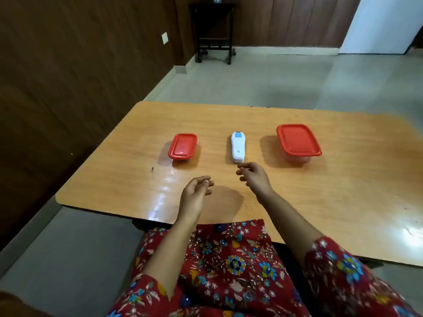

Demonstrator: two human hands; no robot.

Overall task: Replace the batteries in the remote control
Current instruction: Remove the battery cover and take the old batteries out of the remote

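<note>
A white remote control (237,146) with a blue patch at its far end lies lengthwise in the middle of the wooden table (343,191). My right hand (254,176) hovers just in front of its near end, fingers loosely curled and apart, holding nothing. My left hand (196,191) is lower and to the left, above the table, also empty with fingers relaxed. A small clear box with a red lid (183,146) stands left of the remote. A larger clear box with a red lid (297,140) stands to its right. Both lids are on, so the contents are hidden.
The table's near edge runs just above my lap, which is covered by red flowered cloth (229,271). A dark wood wall (68,88) runs along the left. A black wheeled stand (214,30) stands on the tiled floor beyond.
</note>
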